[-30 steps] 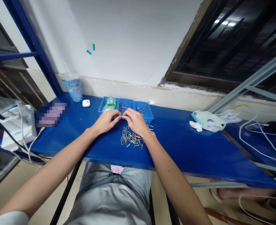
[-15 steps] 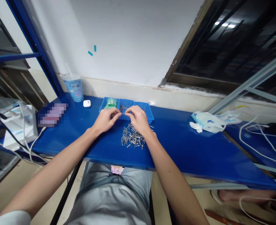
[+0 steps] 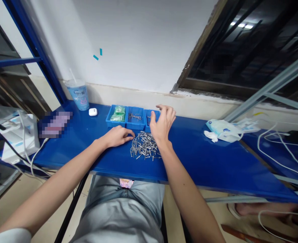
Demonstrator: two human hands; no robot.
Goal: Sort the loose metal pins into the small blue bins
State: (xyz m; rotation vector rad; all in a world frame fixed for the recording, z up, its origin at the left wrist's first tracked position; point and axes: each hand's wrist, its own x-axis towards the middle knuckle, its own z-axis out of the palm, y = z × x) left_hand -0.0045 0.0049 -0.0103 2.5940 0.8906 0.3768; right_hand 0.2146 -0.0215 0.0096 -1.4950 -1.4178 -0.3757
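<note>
Recording two bare hands at a blue-topped bench [image 3: 204, 157], with a loose pile of headed metal pins [image 3: 144, 145] as the reference point. The left hand [image 3: 117, 136] lies palm down on the bench just left of the pile, its fingers loosely extended toward the pins; the fingertips sit just beside the pile, and no pin is seen held. The right hand [image 3: 162, 123] is raised just beyond the pile's right side, released, with fingers spread and nothing visible in its grip. Its wrist is close to the pile, but contact cannot be confirmed. Directly beyond the pile stands a three-compartment blue tray [image 3: 136, 130]. Its left compartment holds a green-filled plastic bag [image 3: 117, 113], its middle compartment a few pins [image 3: 134, 116], and its right compartment further pins [image 3: 149, 118], partly hidden behind the right hand. Farther left of the pile are a white earbud case [image 3: 93, 112], a plastic cup with a straw [image 3: 78, 95], and a pixelated flat object [image 3: 55, 124]. Well right of the pile lies a tissue packet [image 3: 223, 130]. A white power strip with cables [image 3: 19, 135] sits at the far left.
</note>
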